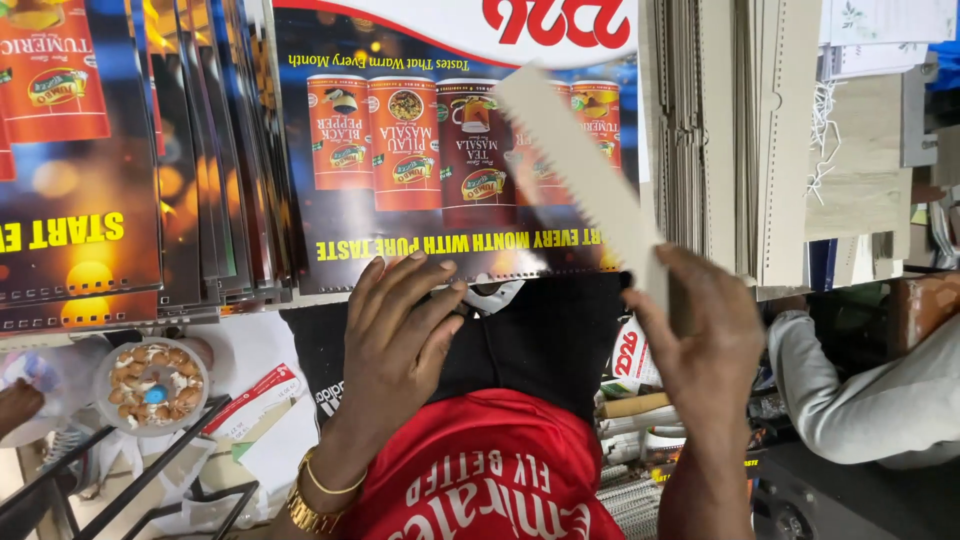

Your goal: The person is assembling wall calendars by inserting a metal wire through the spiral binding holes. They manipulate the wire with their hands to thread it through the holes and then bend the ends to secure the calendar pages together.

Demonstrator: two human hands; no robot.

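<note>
1. A print-finishing or binding workshop.
2. Stacks of glossy printed calendar sheets [200, 150] cover the counter [250, 345].
3. Piles of punched grey card backing boards [760, 140] stand beside them.

Glossy dark printed sheets [90, 150] stand fanned in a stack across the upper left of the frame. At upper right, grey perforated cardboard sheets [760, 130] stand on edge beside wooden shelving [865, 170] holding papers. At lower left sit a round bowl of nuts [152, 385] and a black metal rack [120, 480].
</note>
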